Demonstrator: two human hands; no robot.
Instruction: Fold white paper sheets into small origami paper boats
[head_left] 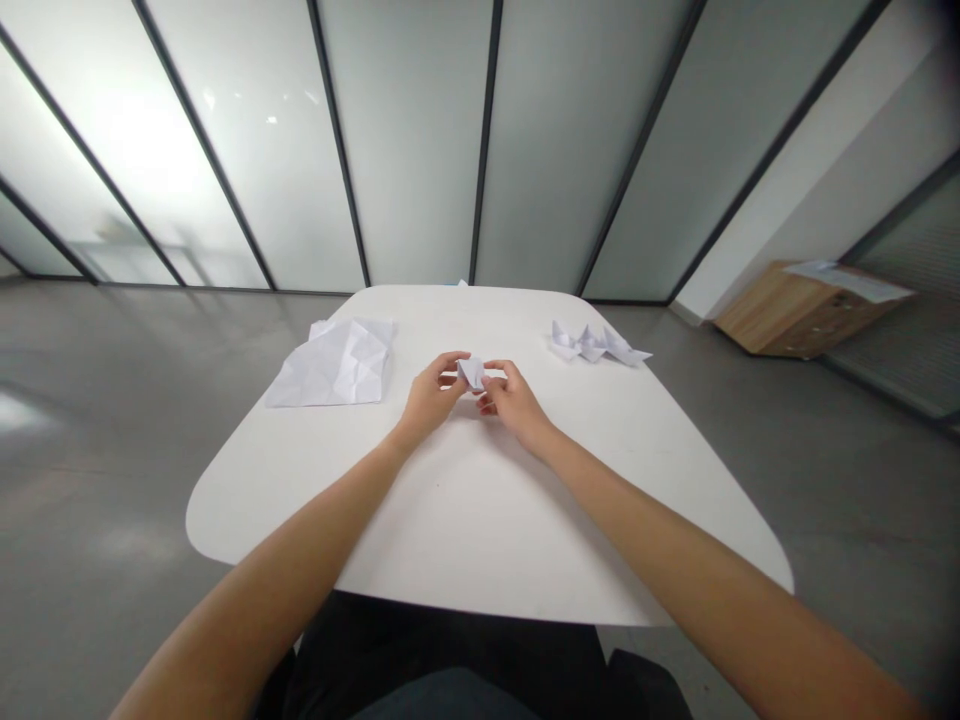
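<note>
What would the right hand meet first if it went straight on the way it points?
The small folded paper, which the right hand seems to touch. Past it, roughly in line, comes the left hand, though depth is hard to judge from this one view.

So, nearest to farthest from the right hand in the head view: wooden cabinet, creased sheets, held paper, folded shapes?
1. Held paper: between left hand and right hand.
2. Folded shapes: right side of the table.
3. Creased sheets: table's left side.
4. Wooden cabinet: far right, off-table.
</note>
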